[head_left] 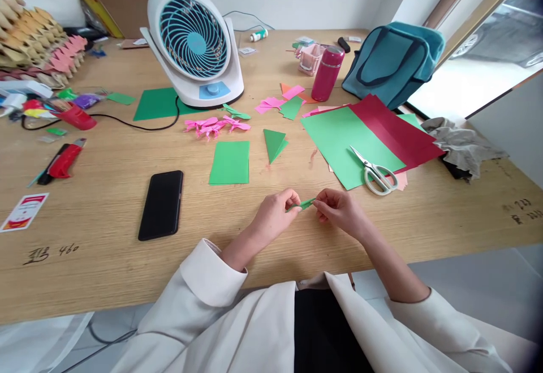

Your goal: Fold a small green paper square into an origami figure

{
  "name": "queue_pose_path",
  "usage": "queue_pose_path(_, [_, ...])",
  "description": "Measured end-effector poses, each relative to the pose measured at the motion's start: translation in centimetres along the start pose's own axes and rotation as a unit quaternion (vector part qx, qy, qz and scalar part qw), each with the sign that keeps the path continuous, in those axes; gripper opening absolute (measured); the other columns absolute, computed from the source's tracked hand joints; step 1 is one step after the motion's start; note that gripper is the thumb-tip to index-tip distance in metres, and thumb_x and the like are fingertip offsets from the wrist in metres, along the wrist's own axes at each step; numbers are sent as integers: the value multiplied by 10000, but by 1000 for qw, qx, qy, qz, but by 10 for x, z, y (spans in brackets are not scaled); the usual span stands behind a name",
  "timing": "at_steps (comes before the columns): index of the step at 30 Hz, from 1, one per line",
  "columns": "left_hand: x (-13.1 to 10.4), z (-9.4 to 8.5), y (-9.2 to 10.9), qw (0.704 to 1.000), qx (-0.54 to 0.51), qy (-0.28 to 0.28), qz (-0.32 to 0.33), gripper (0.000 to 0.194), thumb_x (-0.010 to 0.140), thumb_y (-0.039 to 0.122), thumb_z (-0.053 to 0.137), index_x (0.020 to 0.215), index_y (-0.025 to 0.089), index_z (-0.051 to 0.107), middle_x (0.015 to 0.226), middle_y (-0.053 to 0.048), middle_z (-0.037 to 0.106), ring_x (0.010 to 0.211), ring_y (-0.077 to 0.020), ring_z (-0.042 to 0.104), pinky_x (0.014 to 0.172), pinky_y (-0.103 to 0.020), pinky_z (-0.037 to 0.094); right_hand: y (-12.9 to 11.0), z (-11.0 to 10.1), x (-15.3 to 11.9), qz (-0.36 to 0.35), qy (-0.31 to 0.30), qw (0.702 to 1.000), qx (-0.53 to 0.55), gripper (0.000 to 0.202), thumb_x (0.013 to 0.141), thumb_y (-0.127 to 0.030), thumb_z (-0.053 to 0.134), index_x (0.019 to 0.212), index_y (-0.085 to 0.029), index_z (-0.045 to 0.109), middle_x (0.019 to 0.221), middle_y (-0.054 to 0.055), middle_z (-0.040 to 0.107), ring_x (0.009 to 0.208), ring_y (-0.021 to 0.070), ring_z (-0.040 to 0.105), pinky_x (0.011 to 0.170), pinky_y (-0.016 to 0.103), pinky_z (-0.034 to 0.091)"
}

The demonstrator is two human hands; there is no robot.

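Observation:
Between my two hands is a small folded piece of green paper point(306, 204), held just above the table near its front edge. My left hand point(278, 213) pinches one end of it, and my right hand point(338, 210) pinches the other. The fingers cover most of the paper, so its full shape is hidden. Beyond my hands lie a folded green paper triangle point(274, 143) and a green paper rectangle point(229, 162). White-handled scissors point(375, 175) rest partly on a large light green sheet point(345, 141), to the right of my right hand. Several folded pink paper shapes point(215, 127) lie farther back.
A black phone point(161, 205) lies to the left. A white fan point(193, 39) stands at the back, its black cable point(139, 128) running across the table. A magenta bottle point(328, 73) and a teal bag point(392, 64) stand at the back right. Box cutters point(67, 159) lie far left.

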State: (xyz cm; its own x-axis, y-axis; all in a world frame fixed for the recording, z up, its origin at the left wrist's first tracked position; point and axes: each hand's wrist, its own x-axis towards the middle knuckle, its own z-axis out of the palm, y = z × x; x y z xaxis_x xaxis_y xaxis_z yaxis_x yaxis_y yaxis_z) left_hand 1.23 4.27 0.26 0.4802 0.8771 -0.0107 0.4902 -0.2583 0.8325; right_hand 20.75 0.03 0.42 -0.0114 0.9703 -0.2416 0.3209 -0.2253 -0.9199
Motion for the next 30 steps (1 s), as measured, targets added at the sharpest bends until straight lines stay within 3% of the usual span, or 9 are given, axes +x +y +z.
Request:
queue_pose_path(5, [-4, 3, -1, 994, 99, -25, 42, 131, 826, 83, 660, 870, 197, 615, 838, 8, 673, 820, -163, 631, 758, -292, 471, -6, -4, 5, -30, -7, 980, -199, 232, 864, -344, 561, 706, -183, 613, 566, -29, 555, 528, 107, 466, 522, 248, 329])
queue_pose_path(10, [-6, 3, -1, 977, 189, -16, 98, 77, 847, 106, 665, 867, 177, 641, 1025, -56, 632, 968, -206, 604, 873, -354, 484, -11, -5, 9, -51, -28, 953, -297, 227, 852, -310, 555, 669, -183, 601, 557, -44, 499, 537, 97, 413, 538, 251, 279])
queue_pose_path(17, [-7, 2, -8, 957, 231, -13, 177, 83, 928, 125, 587, 891, 172, 644, 924, -38, 664, 923, -190, 585, 843, -331, 476, -18, -8, 14, -47, -65, 938, -337, 204, 861, -290, 541, 696, -185, 601, 576, -30, 529, 540, 103, 426, 551, 259, 266])
queue_pose_path(23, [-13, 3, -12, 943, 271, -1, 195, 192, 987, 188, 508, 858, 171, 650, 861, -38, 665, 850, -176, 587, 783, -310, 465, -24, -8, 15, -48, -67, 933, -350, 256, 881, -307, 527, 654, -191, 550, 575, -30, 502, 538, 105, 387, 558, 270, 250])
queue_pose_path(30, [-16, 0, -17, 922, 297, -1, 249, 208, 1005, 189, 475, 946, 170, 673, 952, -52, 717, 922, -176, 619, 840, -327, 459, -28, -9, 26, -77, -105, 922, -365, 252, 881, -296, 550, 653, -198, 590, 646, 0, 588, 597, 129, 455, 579, 274, 275])
